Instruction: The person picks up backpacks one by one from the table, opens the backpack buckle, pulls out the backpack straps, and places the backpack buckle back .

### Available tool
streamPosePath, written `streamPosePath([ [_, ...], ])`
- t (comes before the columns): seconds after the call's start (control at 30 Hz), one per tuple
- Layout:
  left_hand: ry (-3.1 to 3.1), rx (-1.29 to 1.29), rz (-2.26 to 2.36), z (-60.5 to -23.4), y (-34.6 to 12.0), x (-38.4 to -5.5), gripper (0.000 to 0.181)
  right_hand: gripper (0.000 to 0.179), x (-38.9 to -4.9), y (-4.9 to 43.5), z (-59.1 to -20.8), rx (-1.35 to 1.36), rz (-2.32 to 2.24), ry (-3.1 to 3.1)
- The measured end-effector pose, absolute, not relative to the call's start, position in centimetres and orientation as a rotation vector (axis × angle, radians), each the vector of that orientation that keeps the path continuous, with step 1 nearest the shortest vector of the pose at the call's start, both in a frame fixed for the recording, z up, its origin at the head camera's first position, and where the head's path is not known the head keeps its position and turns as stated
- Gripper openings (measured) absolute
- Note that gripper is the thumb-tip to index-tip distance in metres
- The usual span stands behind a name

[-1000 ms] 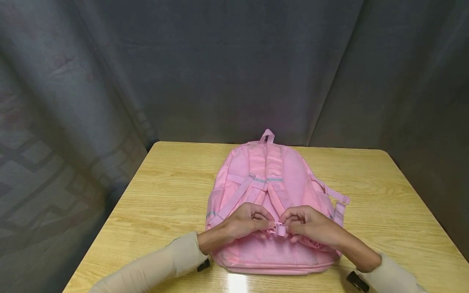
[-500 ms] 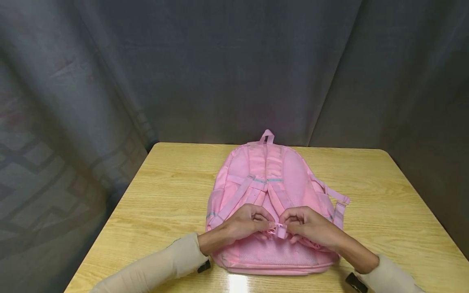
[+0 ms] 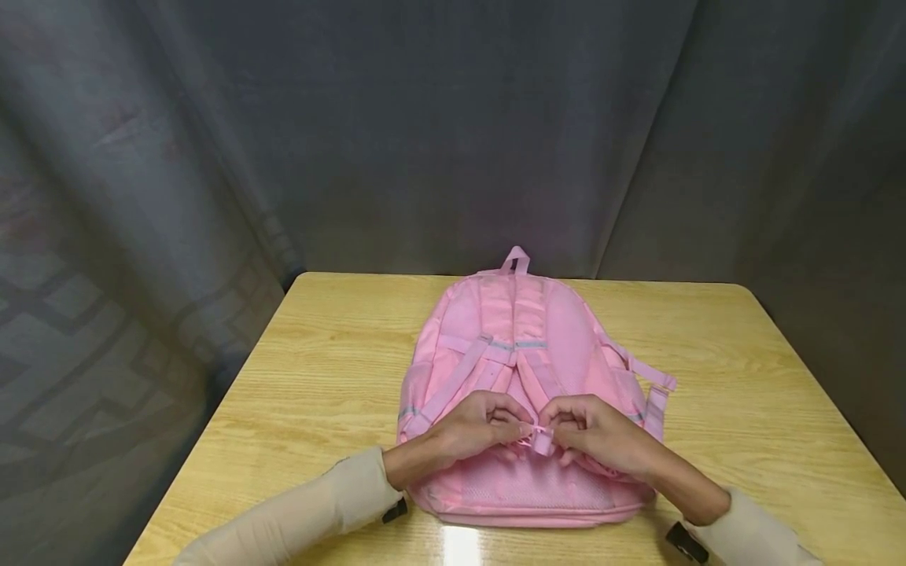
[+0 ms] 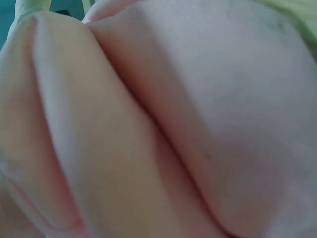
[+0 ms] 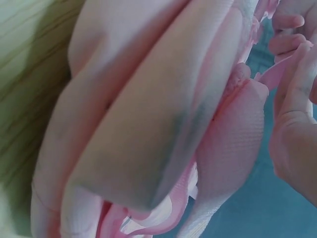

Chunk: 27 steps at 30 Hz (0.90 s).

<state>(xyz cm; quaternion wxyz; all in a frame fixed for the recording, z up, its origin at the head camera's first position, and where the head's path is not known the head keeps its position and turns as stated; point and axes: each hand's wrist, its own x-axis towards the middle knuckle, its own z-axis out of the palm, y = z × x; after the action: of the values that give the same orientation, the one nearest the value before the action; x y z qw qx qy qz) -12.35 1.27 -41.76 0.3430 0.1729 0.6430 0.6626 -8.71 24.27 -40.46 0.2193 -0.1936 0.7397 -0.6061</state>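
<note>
Strap piece [image 3: 543, 442]: one, small, pink, a flat tab with a thin loop on top, held between both hands just above the lower part of the backpack [image 3: 573, 338]; its exact make is too small to tell.
Left hand [image 3: 477, 428]: fingers curled, gap narrow – thumb and forefinger pinch the near-side end of the strap piece.
Right hand [image 3: 594, 436]: likewise curled, fingertips pinching its other end.
Backpack: one, pink soft cloth, rounded at the top, lying strap side up.
Shoulder straps [image 3: 529, 310]: two, padded, side by side down the middle.
Carry loop [image 3: 517, 261]: one, webbing, upright.
Side webbing [image 3: 653, 373]: one flat band sticking out at right.
Mesh panel [image 3: 538, 491]: fine-textured, below the hands.
Sleeves [image 3: 354, 487]: two, beige, smooth – a black tab [image 3: 394, 511] beside each.
Table [image 3: 340, 338]: one, pale wood grain, rounded corners.
Curtain [image 3: 453, 141]: grey folded cloth behind.
</note>
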Motion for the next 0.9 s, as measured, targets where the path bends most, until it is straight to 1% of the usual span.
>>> streamPosePath([
  [0.37,1.674,0.462,1.698,-41.62,1.32,-12.44,0.017,0.015,-8.55,24.49,-40.58,-0.46,-1.736,1.969],
  [0.9,1.676,0.482,1.668,-41.48,1.38,-12.23,0.012,0.017,-8.52,23.84,-40.88,-0.465,-1.771,1.946],
])
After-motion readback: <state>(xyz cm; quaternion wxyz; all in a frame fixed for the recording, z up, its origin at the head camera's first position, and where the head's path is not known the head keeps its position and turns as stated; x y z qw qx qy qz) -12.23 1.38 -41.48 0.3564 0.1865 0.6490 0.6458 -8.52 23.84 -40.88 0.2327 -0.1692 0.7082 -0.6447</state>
